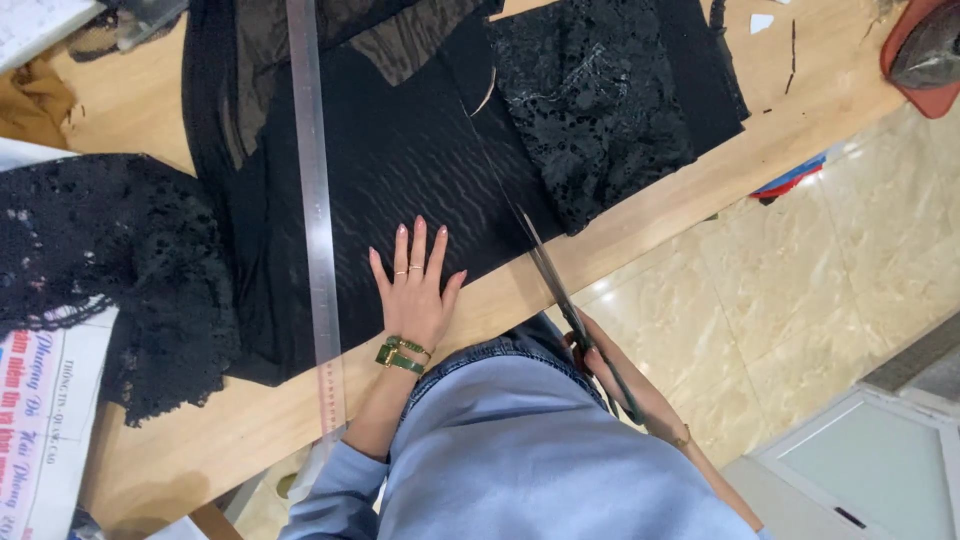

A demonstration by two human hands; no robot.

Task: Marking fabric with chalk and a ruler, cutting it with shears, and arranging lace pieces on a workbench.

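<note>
The sheer black rippled fabric is best pinned taut on the wooden bench by the flat, open left hand while the long steel scissors, gripped in the right hand, are kept low.

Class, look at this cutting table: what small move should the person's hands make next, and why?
Probably close the scissors for one short snip forward. The right hand holds them with the blades at the near edge of the black sheer fabric, and the left hand lies flat on the cloth beside the cut line, pinning it. The metal ruler lies apart on the left.
</note>
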